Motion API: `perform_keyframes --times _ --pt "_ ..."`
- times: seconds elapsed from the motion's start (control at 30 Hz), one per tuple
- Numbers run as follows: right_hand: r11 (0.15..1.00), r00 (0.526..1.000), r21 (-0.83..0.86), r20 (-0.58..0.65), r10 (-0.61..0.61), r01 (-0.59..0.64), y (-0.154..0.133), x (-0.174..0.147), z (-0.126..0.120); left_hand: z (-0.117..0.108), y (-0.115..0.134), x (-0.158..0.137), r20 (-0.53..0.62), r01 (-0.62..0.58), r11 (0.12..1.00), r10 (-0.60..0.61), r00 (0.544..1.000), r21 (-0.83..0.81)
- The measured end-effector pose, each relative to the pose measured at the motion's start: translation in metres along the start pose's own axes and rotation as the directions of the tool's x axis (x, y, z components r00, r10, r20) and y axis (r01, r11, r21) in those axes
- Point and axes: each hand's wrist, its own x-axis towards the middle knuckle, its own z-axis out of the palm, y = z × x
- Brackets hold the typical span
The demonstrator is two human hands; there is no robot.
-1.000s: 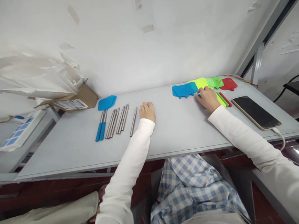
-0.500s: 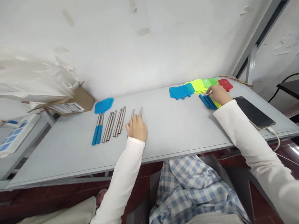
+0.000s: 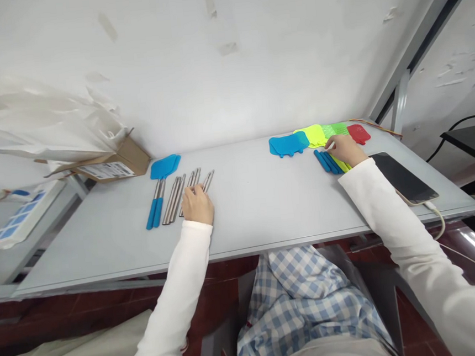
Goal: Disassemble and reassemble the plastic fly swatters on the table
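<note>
My left hand [image 3: 198, 204] is curled over the slim metal tubes [image 3: 208, 181] at the right end of a row, its fingers closed on them. More metal tubes [image 3: 174, 201] lie side by side just to its left, partly covered by the hand. Farther left are two blue fly swatters [image 3: 164, 168] with metal shafts and blue grips. My right hand [image 3: 346, 149] is pinched above several loose blue grips [image 3: 326, 161]; a pale bit shows at its fingertips, too small to name. Yellow-green pieces are partly hidden beneath it.
Blue [image 3: 288, 144], yellow [image 3: 316, 134], green [image 3: 335, 129] and red [image 3: 359, 133] flat plastic swatter heads lie along the wall. A phone [image 3: 406, 177] with a cable sits at the right. An open cardboard box [image 3: 130, 158] stands at the left. Someone's light trouser leg [image 3: 82, 352] shows below the table.
My left hand has moved left, and the rightmost metal tube has come with it, close beside its neighbour. My right hand has stayed nearly still over the blue grips.
</note>
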Motion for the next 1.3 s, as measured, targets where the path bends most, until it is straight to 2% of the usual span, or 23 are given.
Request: perform_keyframes --times 0.17,0.27,0.37,0.47,0.57,0.9,1.1,1.3 --pt "0.999 1.0 -0.05 0.002 0.023 -0.023 -0.003 -0.004 0.0 0.004 -0.015 0.008 -0.108 -0.041 0.998 0.035 0.994 -0.054" --pt "0.999 0.997 -0.041 -0.078 -0.011 0.008 -0.016 -0.01 -0.001 0.005 -0.019 0.008 -0.104 -0.049 0.997 0.042 0.994 -0.061" --pt "0.987 0.978 0.009 -0.137 -0.156 0.159 -0.031 -0.016 0.001 0.005 -0.017 0.005 -0.068 -0.035 0.999 0.033 0.997 -0.025" --pt "0.937 0.937 0.063 -0.088 -0.337 0.343 -0.041 -0.019 0.003 0.002 -0.013 0.003 -0.059 -0.012 1.0 0.012 0.998 0.005" --pt "0.897 0.904 0.106 -0.033 -0.427 0.428 -0.044 -0.021 0.005 0.001 -0.01 0.0 -0.058 0.006 1.0 -0.005 0.998 0.007" --pt "0.863 0.866 0.154 0.065 -0.495 0.482 -0.057 -0.03 0.014 0.008 -0.015 -0.01 -0.022 -0.05 0.998 0.05 0.999 -0.023" --pt "0.842 0.845 0.177 0.082 -0.529 0.51 -0.059 -0.031 0.018 0.009 -0.016 -0.014 -0.039 0.01 0.998 -0.012 0.999 -0.064" --pt "0.817 0.827 0.21 0.06 -0.558 0.536 -0.059 -0.029 0.027 0.011 -0.02 -0.025 -0.061 0.008 0.996 -0.013 0.998 -0.091"
